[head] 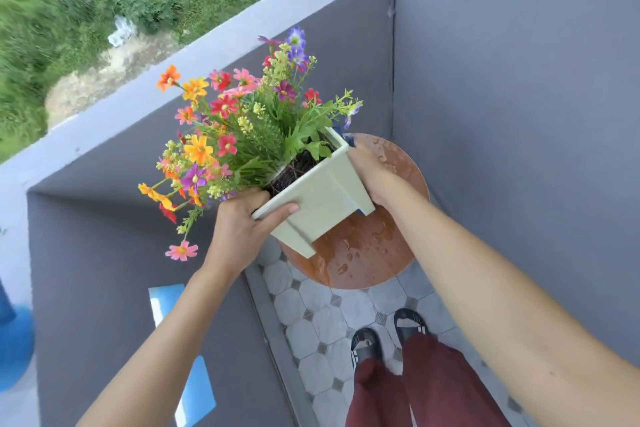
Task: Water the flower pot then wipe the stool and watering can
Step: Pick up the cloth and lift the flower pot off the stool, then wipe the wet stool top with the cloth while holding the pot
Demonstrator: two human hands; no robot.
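Both hands are gripping the flower pot (320, 198), tilted above the wet stool (363, 253): the left hand (239, 232) is clamping the rim at seven o'clock, the right hand (374, 177) is wrapping the wall at three o'clock. Soil-filled, it is probably feeling heavy; the rigid rim is offering the safest hold, since wet plastic may be slippery. The flowers (225, 125) are leaning toward ten o'clock.

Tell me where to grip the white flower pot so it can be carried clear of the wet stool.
Grip the flower pot by its flared rim on two opposite sides, hands coming from the left and right, as the left hand and right hand do now. The walls taper downward, so the rim stops slipping.
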